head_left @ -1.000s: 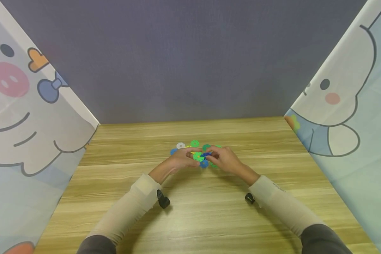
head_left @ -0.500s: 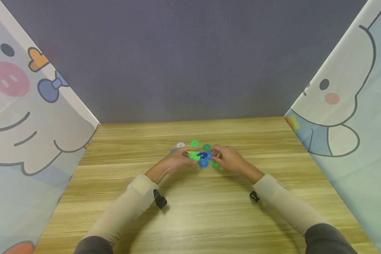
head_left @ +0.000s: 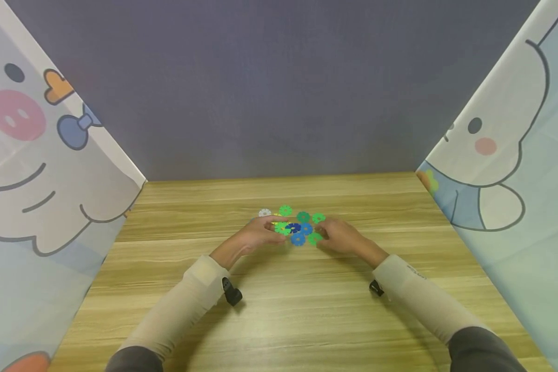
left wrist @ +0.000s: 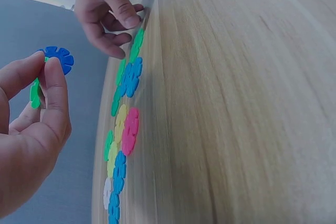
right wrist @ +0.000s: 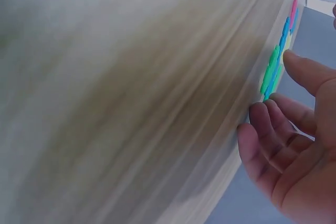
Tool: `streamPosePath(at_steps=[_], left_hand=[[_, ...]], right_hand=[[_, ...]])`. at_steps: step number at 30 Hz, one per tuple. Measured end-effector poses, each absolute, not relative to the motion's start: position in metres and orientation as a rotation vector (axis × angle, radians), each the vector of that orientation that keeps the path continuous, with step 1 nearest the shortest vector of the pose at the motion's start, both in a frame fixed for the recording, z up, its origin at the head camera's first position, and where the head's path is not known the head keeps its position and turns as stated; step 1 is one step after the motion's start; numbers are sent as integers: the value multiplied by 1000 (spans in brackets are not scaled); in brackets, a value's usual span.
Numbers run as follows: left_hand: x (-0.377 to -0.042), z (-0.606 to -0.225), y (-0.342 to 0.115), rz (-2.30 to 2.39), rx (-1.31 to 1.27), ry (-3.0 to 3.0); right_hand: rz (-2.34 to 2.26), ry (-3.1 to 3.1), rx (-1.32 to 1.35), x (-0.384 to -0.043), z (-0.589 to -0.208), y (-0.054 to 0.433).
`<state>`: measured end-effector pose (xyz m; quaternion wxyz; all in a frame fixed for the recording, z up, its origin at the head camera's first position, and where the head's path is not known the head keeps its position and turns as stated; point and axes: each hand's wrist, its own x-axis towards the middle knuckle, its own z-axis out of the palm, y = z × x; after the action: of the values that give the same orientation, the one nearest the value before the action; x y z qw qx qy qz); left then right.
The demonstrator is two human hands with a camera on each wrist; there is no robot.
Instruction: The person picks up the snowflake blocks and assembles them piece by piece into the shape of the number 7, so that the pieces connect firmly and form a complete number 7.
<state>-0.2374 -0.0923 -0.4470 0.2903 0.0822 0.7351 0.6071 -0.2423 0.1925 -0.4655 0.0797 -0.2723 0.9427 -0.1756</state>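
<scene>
In the head view my left hand (head_left: pixel 260 231) pinches a bright green notched plastic disc (head_left: pixel 281 228). A dark blue notched disc (head_left: pixel 293 228) is joined to it and projects to the right. The left wrist view shows the pair held above the table between thumb and fingers, the dark blue disc (left wrist: pixel 64 59) partly behind the fingertips. My right hand (head_left: pixel 341 235) holds nothing, its fingers loosely bent. It hovers beside a green disc (head_left: pixel 314 238) and another green disc (head_left: pixel 318 218) lying on the table. Two lighter blue discs (head_left: pixel 306 229) lie just left of it.
More discs lie flat on the wooden table (head_left: pixel 288 320): a dark green disc (head_left: pixel 303 217), a green disc (head_left: pixel 285 210), a white disc (head_left: pixel 264 212), a pink disc (left wrist: pixel 130 131) and yellow discs (left wrist: pixel 112 160). A grey panel (head_left: pixel 279 93) stands behind the table, with printed panels at both sides.
My right hand has released the dark blue disc and moved right, away from it. My left hand has shifted slightly left, carrying the joined green and dark blue discs.
</scene>
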Motion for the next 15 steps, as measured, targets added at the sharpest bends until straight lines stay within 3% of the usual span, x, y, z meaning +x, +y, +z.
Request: streamPosePath(at_steps=[15], left_hand=[[-238,-449,-93,1654,207,1926]], right_hand=[[-473,2812,-832,-242,-469,191]])
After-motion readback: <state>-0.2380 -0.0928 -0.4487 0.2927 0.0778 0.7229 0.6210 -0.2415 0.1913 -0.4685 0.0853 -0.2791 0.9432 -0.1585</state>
